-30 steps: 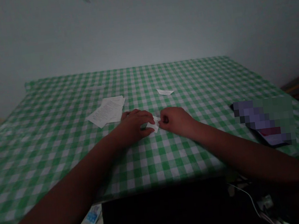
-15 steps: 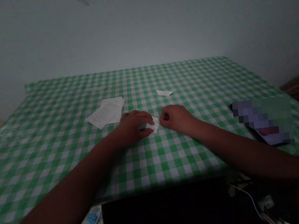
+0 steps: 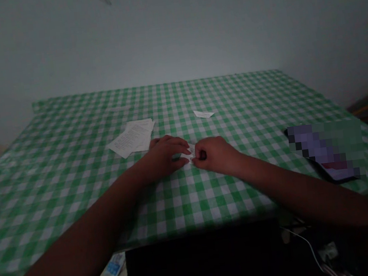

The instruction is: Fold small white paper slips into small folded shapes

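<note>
A small piece of printed paper [image 3: 192,147] lies on the checked cloth between my two hands, mostly covered by fingers. My left hand [image 3: 166,157] holds its left side, with the fingertips on the upper part and the thumb at the lower edge. Curled into a pinch, my right hand [image 3: 217,153] is at the paper's right side, thumb and index finger at its lower right edge. Whether the paper is folded there is hard to see. Just beyond my left hand lie several loose printed sheets [image 3: 134,138], overlapping. Farther off, a small folded paper [image 3: 204,114] rests on the cloth.
A green and white checked tablecloth [image 3: 191,199] covers the table, which reaches a grey wall [image 3: 172,33]. On the right lies a dark phone-like device [image 3: 337,173], its screen blurred out. A white cable [image 3: 303,237] hangs below the table's front edge.
My right hand has moved slightly left and down, from the paper's right corner onto its lower right edge, covering more of it. My left hand has stayed nearly still.
</note>
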`<state>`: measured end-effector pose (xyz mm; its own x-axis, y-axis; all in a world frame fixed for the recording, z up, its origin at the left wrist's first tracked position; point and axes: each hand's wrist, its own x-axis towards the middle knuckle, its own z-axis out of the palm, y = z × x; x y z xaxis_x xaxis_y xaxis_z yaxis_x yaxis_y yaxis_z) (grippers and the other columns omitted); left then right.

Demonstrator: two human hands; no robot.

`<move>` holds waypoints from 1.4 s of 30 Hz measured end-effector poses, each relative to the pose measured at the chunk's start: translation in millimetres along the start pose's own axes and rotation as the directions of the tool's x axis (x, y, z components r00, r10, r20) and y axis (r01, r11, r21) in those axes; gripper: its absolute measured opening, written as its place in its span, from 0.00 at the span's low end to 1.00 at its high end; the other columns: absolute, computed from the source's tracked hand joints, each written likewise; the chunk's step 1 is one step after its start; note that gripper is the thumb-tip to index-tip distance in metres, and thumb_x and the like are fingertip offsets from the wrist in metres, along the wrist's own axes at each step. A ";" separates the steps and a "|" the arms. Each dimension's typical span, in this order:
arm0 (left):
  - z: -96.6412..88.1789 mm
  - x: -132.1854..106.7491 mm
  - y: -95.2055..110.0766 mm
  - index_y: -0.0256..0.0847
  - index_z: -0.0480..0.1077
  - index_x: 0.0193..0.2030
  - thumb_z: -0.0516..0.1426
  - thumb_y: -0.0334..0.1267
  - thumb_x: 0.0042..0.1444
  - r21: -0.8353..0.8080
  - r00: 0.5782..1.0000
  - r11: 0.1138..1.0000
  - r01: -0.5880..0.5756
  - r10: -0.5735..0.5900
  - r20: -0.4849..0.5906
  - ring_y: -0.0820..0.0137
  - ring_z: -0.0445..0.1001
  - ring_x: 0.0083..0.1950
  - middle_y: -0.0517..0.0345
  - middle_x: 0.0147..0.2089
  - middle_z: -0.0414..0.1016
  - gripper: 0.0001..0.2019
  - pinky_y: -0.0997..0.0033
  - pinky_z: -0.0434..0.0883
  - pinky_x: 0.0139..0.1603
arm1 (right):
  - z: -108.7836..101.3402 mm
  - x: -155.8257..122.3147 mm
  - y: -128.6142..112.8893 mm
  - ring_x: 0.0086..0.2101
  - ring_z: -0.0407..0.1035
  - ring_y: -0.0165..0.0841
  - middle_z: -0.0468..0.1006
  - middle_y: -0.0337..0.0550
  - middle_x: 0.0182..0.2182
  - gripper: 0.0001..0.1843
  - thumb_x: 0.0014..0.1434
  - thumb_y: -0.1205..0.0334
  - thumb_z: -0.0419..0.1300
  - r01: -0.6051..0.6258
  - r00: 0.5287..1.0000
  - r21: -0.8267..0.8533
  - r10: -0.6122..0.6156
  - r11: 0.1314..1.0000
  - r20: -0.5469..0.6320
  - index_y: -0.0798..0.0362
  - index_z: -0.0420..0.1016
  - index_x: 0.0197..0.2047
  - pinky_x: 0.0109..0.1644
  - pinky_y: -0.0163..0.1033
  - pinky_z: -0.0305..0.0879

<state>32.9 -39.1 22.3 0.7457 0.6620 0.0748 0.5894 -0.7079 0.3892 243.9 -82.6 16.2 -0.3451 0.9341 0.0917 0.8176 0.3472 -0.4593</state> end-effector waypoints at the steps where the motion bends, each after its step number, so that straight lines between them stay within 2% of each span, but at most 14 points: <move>1: 0.3 0.0 -0.1 0.52 0.77 0.47 0.60 0.43 0.59 0.001 1.000 1.000 -0.004 0.004 0.003 0.61 0.66 0.61 0.60 0.58 0.75 0.10 0.52 0.53 0.62 | 1.1 -1.2 -1.6 0.30 0.68 0.31 0.77 0.37 0.28 0.07 0.55 0.61 0.64 0.012 1.000 0.012 -0.012 1.000 0.004 0.50 0.72 0.27 0.36 0.38 0.57; 6: 0.7 -0.3 0.3 0.53 0.77 0.47 0.61 0.43 0.59 0.002 1.000 1.000 -0.010 0.010 -0.010 0.60 0.66 0.61 0.63 0.58 0.75 0.09 0.52 0.52 0.62 | 2.5 -1.5 -5.3 0.28 0.67 0.30 0.76 0.36 0.27 0.07 0.53 0.61 0.66 -0.004 1.000 0.056 0.003 0.998 0.019 0.50 0.72 0.27 0.33 0.38 0.56; 11: -0.3 -0.1 1.7 0.52 0.77 0.47 0.61 0.42 0.58 0.016 1.000 1.000 -0.006 0.006 -0.009 0.60 0.66 0.61 0.61 0.58 0.75 0.10 0.53 0.53 0.61 | 1.2 2.5 -3.2 0.29 0.66 0.30 0.76 0.37 0.29 0.06 0.51 0.62 0.65 -0.026 0.999 0.044 0.027 0.999 -0.026 0.51 0.70 0.29 0.33 0.37 0.56; 19: -0.6 0.5 2.2 0.51 0.77 0.46 0.61 0.42 0.58 0.012 1.000 1.000 0.006 -0.006 0.002 0.59 0.66 0.61 0.61 0.58 0.76 0.10 0.50 0.52 0.62 | -3.1 18.2 18.3 0.30 0.65 0.31 0.75 0.39 0.30 0.06 0.53 0.61 0.63 -0.150 0.985 -0.004 0.149 0.989 -0.082 0.51 0.69 0.29 0.32 0.37 0.55; 23: -0.8 -0.1 1.8 0.51 0.76 0.47 0.60 0.43 0.58 0.020 1.000 1.000 -0.022 0.022 -0.004 0.59 0.66 0.61 0.61 0.58 0.75 0.11 0.50 0.52 0.62 | -4.6 20.0 24.4 0.30 0.66 0.31 0.75 0.39 0.30 0.06 0.54 0.61 0.63 -0.154 0.981 -0.004 0.152 0.988 -0.119 0.51 0.69 0.30 0.33 0.37 0.57; 30: -9.7 -6.9 5.5 0.52 0.74 0.53 0.59 0.44 0.58 0.076 0.996 0.994 -0.082 0.079 0.052 0.58 0.66 0.58 0.58 0.57 0.72 0.16 0.49 0.53 0.62 | -6.6 11.4 22.7 0.33 0.67 0.31 0.73 0.40 0.32 0.01 0.56 0.66 0.59 0.040 0.975 0.133 -0.010 0.990 -0.221 0.53 0.70 0.34 0.39 0.37 0.61; 32: -12.7 -8.1 7.4 0.51 0.74 0.54 0.58 0.41 0.57 0.085 0.994 0.993 -0.085 0.078 0.078 0.57 0.66 0.57 0.56 0.56 0.72 0.18 0.48 0.55 0.61 | -7.1 9.4 20.2 0.35 0.68 0.32 0.73 0.41 0.33 0.03 0.57 0.68 0.57 0.102 0.972 0.155 -0.066 0.983 -0.226 0.52 0.70 0.35 0.41 0.37 0.62; 35: -15.2 -8.4 8.1 0.50 0.73 0.56 0.57 0.34 0.53 0.105 0.990 0.990 -0.089 0.077 0.115 0.57 0.66 0.55 0.53 0.54 0.71 0.22 0.50 0.58 0.59 | -6.7 6.4 16.8 0.39 0.68 0.33 0.74 0.42 0.37 0.06 0.58 0.69 0.56 0.222 0.967 0.161 -0.196 0.962 -0.161 0.52 0.71 0.39 0.45 0.39 0.63; 38: -15.2 -8.0 6.8 0.49 0.74 0.55 0.56 0.33 0.53 0.123 0.992 0.988 -0.089 0.076 0.104 0.57 0.66 0.54 0.53 0.52 0.71 0.22 0.51 0.60 0.58 | -5.9 3.6 15.6 0.44 0.68 0.36 0.75 0.43 0.40 0.08 0.59 0.66 0.58 0.328 0.944 0.155 -0.322 0.932 -0.065 0.51 0.72 0.43 0.51 0.43 0.63; 42: -14.5 -6.9 5.4 0.48 0.75 0.53 0.56 0.35 0.58 0.111 0.994 0.989 -0.093 0.086 0.069 0.57 0.64 0.60 0.53 0.59 0.70 0.16 0.51 0.59 0.61 | -5.3 1.9 15.9 0.48 0.68 0.38 0.75 0.45 0.43 0.11 0.57 0.63 0.63 0.361 0.932 0.115 -0.362 0.925 -0.010 0.50 0.73 0.45 0.55 0.45 0.61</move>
<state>26.5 -44.0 37.2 0.8132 0.5803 0.0440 0.5483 -0.7894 0.2762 258.8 -74.8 13.8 -0.6132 0.7456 0.2609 0.5789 0.6488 -0.4938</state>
